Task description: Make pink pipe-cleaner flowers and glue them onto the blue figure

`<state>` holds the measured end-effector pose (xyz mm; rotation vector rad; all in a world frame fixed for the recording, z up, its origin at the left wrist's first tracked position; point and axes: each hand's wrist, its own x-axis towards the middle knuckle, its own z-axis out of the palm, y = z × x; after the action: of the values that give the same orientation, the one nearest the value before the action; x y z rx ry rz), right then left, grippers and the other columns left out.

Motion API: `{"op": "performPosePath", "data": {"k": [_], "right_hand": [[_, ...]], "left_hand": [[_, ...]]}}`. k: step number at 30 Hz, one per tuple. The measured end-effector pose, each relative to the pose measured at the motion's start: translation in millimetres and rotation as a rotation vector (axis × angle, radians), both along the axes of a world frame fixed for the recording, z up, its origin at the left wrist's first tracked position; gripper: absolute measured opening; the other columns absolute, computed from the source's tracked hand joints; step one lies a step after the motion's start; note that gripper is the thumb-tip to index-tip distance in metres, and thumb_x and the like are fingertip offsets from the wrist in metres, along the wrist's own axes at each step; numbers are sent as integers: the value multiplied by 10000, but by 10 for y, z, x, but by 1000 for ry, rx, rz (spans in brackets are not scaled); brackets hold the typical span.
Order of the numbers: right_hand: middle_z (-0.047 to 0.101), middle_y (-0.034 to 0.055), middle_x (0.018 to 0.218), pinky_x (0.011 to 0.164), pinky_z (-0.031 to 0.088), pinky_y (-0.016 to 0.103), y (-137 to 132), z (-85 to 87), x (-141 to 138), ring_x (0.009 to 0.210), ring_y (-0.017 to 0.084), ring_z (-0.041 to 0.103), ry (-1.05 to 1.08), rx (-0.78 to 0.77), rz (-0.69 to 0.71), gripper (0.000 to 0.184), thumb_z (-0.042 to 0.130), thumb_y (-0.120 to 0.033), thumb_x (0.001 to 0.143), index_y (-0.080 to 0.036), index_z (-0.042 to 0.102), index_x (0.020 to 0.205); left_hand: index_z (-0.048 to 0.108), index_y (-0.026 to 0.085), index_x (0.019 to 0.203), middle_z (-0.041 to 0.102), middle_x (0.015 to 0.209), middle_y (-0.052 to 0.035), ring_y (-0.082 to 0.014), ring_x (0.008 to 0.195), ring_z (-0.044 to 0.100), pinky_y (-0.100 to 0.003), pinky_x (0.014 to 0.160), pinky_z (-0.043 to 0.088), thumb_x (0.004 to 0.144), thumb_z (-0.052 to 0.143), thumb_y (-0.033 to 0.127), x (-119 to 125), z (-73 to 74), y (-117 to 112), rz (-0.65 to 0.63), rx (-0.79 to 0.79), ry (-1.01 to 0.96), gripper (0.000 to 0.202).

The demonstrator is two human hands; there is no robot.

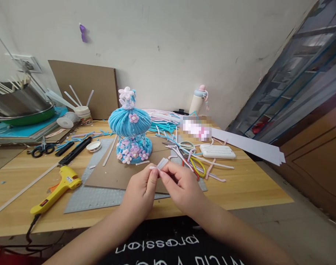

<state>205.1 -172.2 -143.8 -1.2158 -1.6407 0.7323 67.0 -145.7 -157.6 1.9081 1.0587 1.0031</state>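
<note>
My left hand [141,191] and my right hand [181,187] meet over the near edge of the brown cardboard sheet [112,173]. Both pinch a short white fuzzy pipe-cleaner piece [161,163] between fingertips, its upper end sticking out above my right fingers. Just beyond them stands a blue pipe-cleaner craft [131,127], mushroom-shaped, with pink and white flowers on its top and base.
A yellow glue gun [57,189] lies at the left on the grey cutting mat [93,197]. Black scissors [42,149], a black utility knife [75,151], tape rolls and a pan lie further left. Loose pipe cleaners [190,154], a white case [217,151] and a bottle [198,99] are on the right.
</note>
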Motion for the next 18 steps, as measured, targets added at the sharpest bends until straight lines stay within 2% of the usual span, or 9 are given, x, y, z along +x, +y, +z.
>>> {"op": "performPosePath", "data": {"k": [5,9,13,16,18], "right_hand": [[517,-17,640,537,363,222,32,-72,34,578,103,443,83,-121,9,184,496,-292,874,-178,537,737],[532,-10,656,556,384,224,29,-95,31,595,107,459,96,-132,-4,192,506,-303,868,-174,544,731],[546,-4,677,573,397,227,17,-101,12,613,110,474,105,-134,7,183,503,-290,869,-174,546,734],[566,5,712,588,404,232,29,-94,33,649,118,495,130,-129,30,173,509,-288,867,-175,561,747],[567,4,719,584,398,228,56,-79,84,661,117,497,164,-166,105,184,526,-309,859,-171,575,748]], "left_hand": [[450,195,694,505,660,18,-127,604,444,-234,560,326,946,308,373,-1,-51,9,33,-45,-39,340],[457,191,702,537,690,10,-125,612,444,-234,565,331,948,303,359,1,-62,0,-14,-38,-41,335],[472,186,698,528,664,15,-124,603,441,-238,576,343,933,342,374,5,-64,-7,-4,-52,-48,328],[469,183,665,492,638,13,-128,603,431,-241,562,341,907,386,417,1,-73,11,2,-152,-125,347],[450,184,636,427,596,24,-117,556,379,-234,514,309,883,413,452,-15,-71,27,-30,-272,-214,366]]}}
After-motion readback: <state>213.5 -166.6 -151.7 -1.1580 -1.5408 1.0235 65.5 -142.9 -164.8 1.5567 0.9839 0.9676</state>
